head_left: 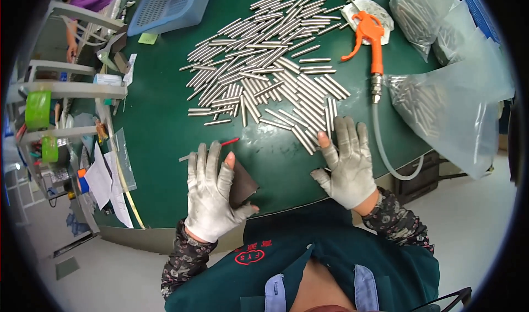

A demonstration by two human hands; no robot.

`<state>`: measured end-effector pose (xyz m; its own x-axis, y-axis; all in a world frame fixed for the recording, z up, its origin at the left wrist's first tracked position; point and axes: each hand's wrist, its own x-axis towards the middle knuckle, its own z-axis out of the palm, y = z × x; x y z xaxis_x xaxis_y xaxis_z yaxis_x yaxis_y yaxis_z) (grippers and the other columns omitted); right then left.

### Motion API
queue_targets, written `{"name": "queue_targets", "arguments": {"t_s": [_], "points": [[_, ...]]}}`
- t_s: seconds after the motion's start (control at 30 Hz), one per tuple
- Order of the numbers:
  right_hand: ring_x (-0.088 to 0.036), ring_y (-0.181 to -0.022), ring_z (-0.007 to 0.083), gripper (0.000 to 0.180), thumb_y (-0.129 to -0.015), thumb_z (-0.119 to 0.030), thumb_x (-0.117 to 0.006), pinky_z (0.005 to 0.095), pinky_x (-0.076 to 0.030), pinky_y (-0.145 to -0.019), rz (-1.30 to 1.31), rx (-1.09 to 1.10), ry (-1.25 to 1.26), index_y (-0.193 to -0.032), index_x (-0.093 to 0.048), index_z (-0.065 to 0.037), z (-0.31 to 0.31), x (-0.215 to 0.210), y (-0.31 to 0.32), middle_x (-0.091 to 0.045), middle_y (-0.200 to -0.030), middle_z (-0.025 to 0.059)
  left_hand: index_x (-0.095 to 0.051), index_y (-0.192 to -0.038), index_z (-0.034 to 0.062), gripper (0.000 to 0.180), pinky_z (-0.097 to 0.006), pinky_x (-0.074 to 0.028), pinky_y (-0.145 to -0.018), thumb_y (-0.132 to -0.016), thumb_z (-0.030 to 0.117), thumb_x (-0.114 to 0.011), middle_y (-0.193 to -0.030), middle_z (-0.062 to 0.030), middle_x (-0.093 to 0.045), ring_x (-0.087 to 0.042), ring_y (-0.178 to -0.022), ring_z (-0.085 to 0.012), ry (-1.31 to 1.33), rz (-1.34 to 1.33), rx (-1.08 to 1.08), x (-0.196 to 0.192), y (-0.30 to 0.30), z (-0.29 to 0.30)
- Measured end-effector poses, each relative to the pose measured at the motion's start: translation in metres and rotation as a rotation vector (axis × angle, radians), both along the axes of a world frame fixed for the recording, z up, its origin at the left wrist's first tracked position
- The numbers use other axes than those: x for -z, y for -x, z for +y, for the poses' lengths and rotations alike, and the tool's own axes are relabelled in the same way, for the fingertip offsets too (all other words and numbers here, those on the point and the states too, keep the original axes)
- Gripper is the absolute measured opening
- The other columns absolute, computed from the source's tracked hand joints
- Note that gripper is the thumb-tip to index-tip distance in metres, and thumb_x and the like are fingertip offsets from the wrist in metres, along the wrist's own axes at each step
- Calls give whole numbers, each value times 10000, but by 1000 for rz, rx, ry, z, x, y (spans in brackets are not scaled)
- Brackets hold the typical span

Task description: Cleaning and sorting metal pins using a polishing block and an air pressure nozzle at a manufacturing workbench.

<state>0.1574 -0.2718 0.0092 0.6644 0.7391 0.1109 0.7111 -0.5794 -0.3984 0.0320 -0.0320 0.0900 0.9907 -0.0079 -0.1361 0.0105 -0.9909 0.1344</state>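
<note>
Many short silvery metal rods (311,96) lie loosely spread over the green table. My right hand (350,171), in a whitish glove with a bare fingertip showing, rests palm down with its fingers apart at the near edge of the rods. My left hand (211,199), gloved alike, is spread flat on the table to the left, holding nothing. Partly under it lies a dark brown sheet (243,187), perhaps sandpaper. A thin tool with a red end (231,141) lies just beyond its fingertips, partly covered by them.
An orange air blow gun (368,33) with a clear hose (380,141) lies right of the rods, its nozzle by a crumpled white pad (380,14). Clear bags of rods (421,105) stand at the right edge. A blue basket (171,6) sits far left; papers (99,177) hang nearer.
</note>
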Motion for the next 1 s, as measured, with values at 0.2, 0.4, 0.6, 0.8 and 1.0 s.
{"name": "queue_targets", "arguments": {"t_s": [0.2, 0.4, 0.6, 0.8, 1.0], "points": [[-369, -1248, 387, 563, -743, -329, -628, 499, -251, -1071, -195, 38, -38, -1252, -513, -117, 2, -4, 5, -407, -1324, 226, -270, -1401, 109, 1045, -556, -225, -1052, -538, 335, -814, -1376, -277, -296, -285, -1279, -452, 68, -216, -149, 47, 51, -7], [-365, -1265, 371, 527, -793, -358, -588, 448, -258, -1085, -257, 60, -27, -1266, -516, -138, -1, 12, 8, -406, -1344, 215, -474, -1267, 47, 820, -440, -386, -961, -537, 241, -792, -1215, -192, -470, -462, -1104, -369, 76, -439, -108, 51, 57, 10], [-377, -1258, 359, 515, -793, -365, -594, 443, -261, -1084, -290, 77, -36, -1250, -530, -137, 1, 7, 11, -415, -1338, 205, -483, -1259, 76, 736, -426, -418, -943, -642, 387, -736, -1255, -163, -472, -491, -1110, -337, -234, -587, -729, 62, 84, 110], [-381, -1255, 362, 512, -796, -376, -591, 438, -262, -1082, -293, 77, -49, -1244, -535, -136, 3, 10, 9, -424, -1333, 209, -438, -1310, 132, 806, -464, -249, -1071, -659, 524, -709, -1392, -128, -347, -303, -1300, -320, -309, -428, -1099, 83, 85, 138], [-386, -1251, 367, 531, -797, -379, -587, 442, -260, -1081, -293, 81, -7, -1263, -517, -134, 0, 8, 10, -417, -1341, 222, -577, -1091, 124, 495, -463, -272, -1059, -640, 237, -747, -1265, -101, -487, -402, -1228, -312, -270, -660, -246, 53, 31, 71]]}}
